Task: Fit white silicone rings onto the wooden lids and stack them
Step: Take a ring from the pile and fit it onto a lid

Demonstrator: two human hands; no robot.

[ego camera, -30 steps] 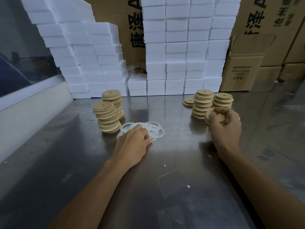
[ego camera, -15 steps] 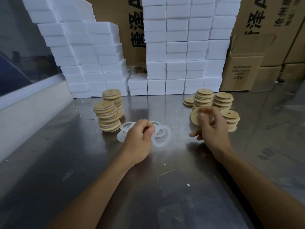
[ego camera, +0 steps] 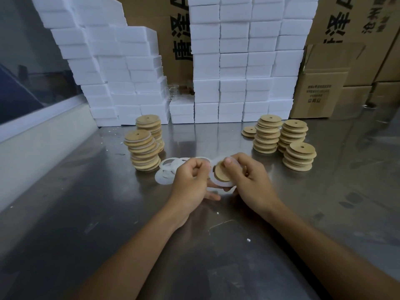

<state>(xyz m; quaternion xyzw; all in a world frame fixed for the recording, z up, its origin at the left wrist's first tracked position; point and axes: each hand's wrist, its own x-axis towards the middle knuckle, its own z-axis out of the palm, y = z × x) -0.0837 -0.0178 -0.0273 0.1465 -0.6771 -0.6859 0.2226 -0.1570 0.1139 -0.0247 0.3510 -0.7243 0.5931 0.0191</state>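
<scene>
My right hand (ego camera: 249,180) grips a round wooden lid (ego camera: 221,173) at the middle of the steel table, thumb across its top. My left hand (ego camera: 192,182) pinches a white silicone ring (ego camera: 218,183) that lies round the lid's lower edge. Loose white rings (ego camera: 166,169) lie in a pile just left of my hands. Two stacks of lids with white rings (ego camera: 142,151) stand at the left. Bare wooden lid stacks (ego camera: 299,155) stand at the right.
White foam blocks (ego camera: 233,61) are piled along the back of the steel table (ego camera: 108,213), with cardboard boxes (ego camera: 320,92) behind and to the right. A white wall ledge runs along the left side.
Both hands came together at the table's middle. My right hand brought a lid from the right stacks, my left lifted a ring off the pile, and the ring now meets the lid.
</scene>
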